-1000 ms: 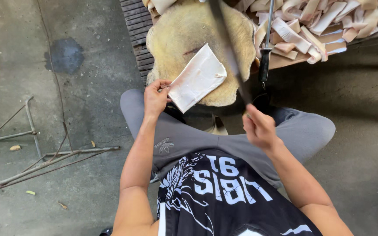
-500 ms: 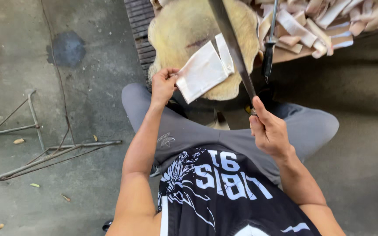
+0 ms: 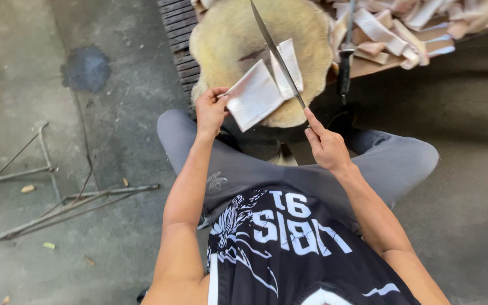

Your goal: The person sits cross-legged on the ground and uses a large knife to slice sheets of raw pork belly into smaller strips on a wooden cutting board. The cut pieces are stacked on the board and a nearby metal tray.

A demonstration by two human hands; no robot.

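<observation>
A round, pale yellow wooden chopping block [image 3: 232, 34] stands in front of my knees. On it lies a flat white slab [image 3: 253, 96], split in two, with a narrower strip [image 3: 289, 65] lying to its right. My left hand [image 3: 210, 110] pinches the near left corner of the larger piece. My right hand [image 3: 326, 147] grips the handle of a long knife [image 3: 275, 53] whose blade runs up and away along the cut between the two pieces.
A heap of cut pale strips [image 3: 408, 25] lies on a board at the upper right, with a second dark-handled knife [image 3: 344, 62] standing beside it. Thin metal rods [image 3: 57, 203] lie on the concrete floor at left, near a dark wet patch [image 3: 86, 68].
The knife blade has come down through the white slab, and a narrow strip has parted from its right side. My left hand has kept its hold on the slab's corner.
</observation>
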